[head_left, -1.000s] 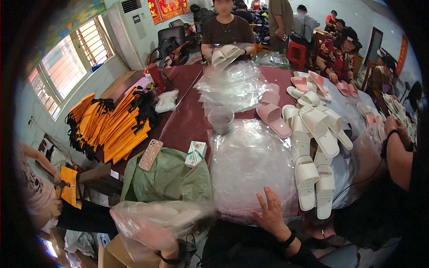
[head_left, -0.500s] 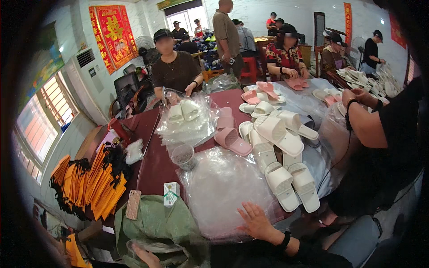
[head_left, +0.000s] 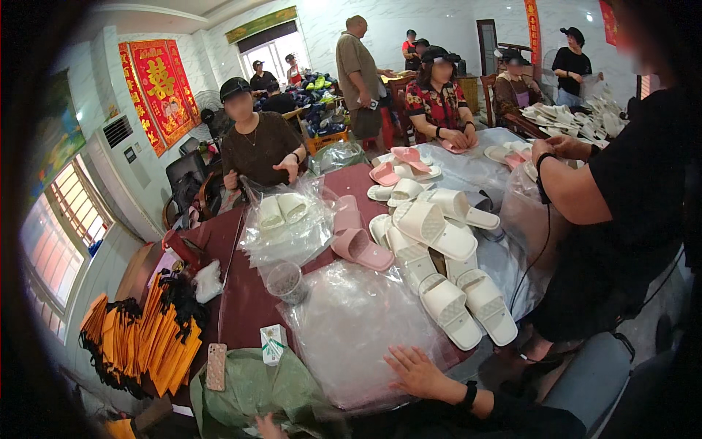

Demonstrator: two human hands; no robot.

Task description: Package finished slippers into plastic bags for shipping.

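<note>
My right hand [head_left: 418, 372] rests with fingers spread at the near right part of a stack of clear plastic bags [head_left: 358, 322]. At the lower edge, only some fingers of my left hand [head_left: 269, 426] show; they look apart, beside a green woven sack [head_left: 245, 384], with nothing visible in them. Just beyond the bags lie pink slippers [head_left: 362, 249]. To their right is a pile of white slippers [head_left: 431, 230], the nearest pair side by side close to my right hand.
A clear plastic cup [head_left: 285, 282], a small white box [head_left: 273, 344] and a phone [head_left: 216, 366] are left of the bags. Orange pouches with black cords [head_left: 150, 336] lie farther left. Across the table, a person sits behind bagged white slippers [head_left: 284, 208]; another stands at right.
The view has shifted, so most things appear farther left. My left hand has moved lower and mostly out of view. The person across has drawn their hands back from the bagged slippers.
</note>
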